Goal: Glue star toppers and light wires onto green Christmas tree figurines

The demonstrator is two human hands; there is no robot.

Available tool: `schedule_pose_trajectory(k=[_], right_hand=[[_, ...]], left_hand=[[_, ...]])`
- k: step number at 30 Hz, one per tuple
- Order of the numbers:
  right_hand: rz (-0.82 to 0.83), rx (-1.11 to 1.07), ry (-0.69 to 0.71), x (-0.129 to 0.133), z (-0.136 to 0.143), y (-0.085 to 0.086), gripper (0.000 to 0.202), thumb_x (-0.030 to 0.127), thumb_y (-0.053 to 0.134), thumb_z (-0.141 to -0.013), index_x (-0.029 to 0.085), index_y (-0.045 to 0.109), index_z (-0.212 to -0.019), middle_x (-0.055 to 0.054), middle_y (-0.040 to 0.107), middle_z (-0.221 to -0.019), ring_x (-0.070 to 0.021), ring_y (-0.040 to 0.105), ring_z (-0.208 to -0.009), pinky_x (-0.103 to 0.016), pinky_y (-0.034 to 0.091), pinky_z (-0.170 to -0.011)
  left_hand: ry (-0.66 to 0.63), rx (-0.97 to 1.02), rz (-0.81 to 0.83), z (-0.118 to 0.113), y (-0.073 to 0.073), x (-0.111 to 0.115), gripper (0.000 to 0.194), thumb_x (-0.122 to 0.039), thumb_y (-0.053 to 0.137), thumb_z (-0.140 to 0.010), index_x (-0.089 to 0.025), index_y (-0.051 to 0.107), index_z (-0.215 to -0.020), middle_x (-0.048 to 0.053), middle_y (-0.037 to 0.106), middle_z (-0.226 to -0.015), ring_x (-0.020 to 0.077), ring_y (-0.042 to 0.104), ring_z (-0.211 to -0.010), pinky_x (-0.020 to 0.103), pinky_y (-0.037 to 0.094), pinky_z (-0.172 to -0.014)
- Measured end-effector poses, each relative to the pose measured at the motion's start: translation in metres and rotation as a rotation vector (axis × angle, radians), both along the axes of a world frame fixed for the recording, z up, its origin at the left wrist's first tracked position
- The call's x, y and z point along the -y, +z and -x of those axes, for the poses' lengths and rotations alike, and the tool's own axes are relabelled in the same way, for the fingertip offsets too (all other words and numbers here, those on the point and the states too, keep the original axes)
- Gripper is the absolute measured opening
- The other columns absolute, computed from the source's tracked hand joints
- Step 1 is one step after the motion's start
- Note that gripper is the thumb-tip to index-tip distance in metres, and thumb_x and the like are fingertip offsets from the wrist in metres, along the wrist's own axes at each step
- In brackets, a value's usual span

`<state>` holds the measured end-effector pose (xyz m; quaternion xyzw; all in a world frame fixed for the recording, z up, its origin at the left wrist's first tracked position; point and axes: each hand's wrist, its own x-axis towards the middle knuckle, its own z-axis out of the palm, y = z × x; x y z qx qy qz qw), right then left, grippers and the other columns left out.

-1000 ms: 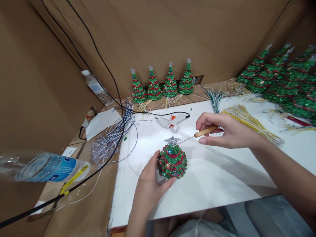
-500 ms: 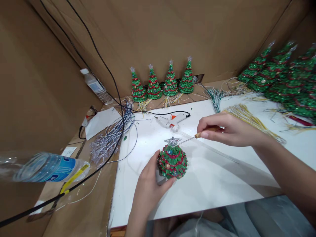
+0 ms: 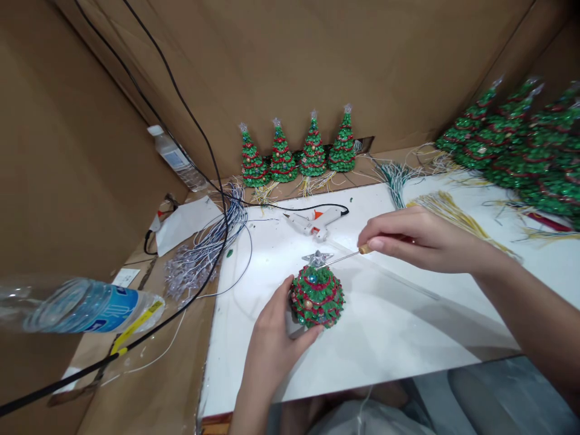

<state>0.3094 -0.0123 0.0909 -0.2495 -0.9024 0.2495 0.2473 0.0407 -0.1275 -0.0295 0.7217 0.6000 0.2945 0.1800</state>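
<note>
A small green Christmas tree figurine (image 3: pixel 318 299) with red garlands and a clear star (image 3: pixel 318 258) on top stands on the white board. My left hand (image 3: pixel 276 335) grips it around its left and near side, thumb at the front. In my right hand (image 3: pixel 403 238) is a thin metal tool with a wooden handle (image 3: pixel 365 248), perhaps an awl or screwdriver. Its shaft (image 3: pixel 339 260) slants down to the left, and the tip meets the tree just below the star. Whether the tip enters the tree I cannot tell.
Behind the tree lies a white glue gun (image 3: pixel 315 223). Several finished trees (image 3: pixel 313 148) line the cardboard wall, and more (image 3: pixel 512 139) crowd the right. Wire bundles (image 3: pixel 466 220) lie right, with star lights (image 3: pixel 193 272) left. Bottles (image 3: pixel 104 307) and a black cable (image 3: pixel 222 199) are at left.
My right hand has shifted very slightly left with the tool, its tip still at the base of the star. My left hand and the tree have stayed in place.
</note>
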Motion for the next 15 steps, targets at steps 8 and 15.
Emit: schedule_pose_trajectory(k=[8, 15], right_hand=[[0.023, 0.021, 0.012, -0.0027, 0.0022, 0.002, 0.029, 0.035, 0.048, -0.098, 0.016, 0.059, -0.079, 0.003, 0.053, -0.06, -0.0064, 0.045, -0.053, -0.017, 0.034, -0.05], [0.053, 0.016, -0.04, 0.0005, 0.0025, 0.0033, 0.027, 0.041, 0.057, -0.092, 0.018, 0.054, -0.079, 0.007, 0.043, -0.056, -0.0053, 0.034, -0.047, -0.017, 0.026, -0.042]], left_hand=[[-0.009, -0.033, -0.055, 0.0001, -0.0028, 0.0003, 0.079, -0.031, 0.077, -0.075, -0.018, 0.036, -0.141, 0.016, 0.06, -0.135, 0.0297, 0.061, -0.121, 0.045, 0.053, -0.101], [-0.007, -0.018, -0.062, -0.0011, -0.002, 0.0009, 0.078, -0.033, 0.076, -0.076, -0.018, 0.037, -0.141, 0.015, 0.06, -0.135, 0.0295, 0.061, -0.122, 0.044, 0.053, -0.102]])
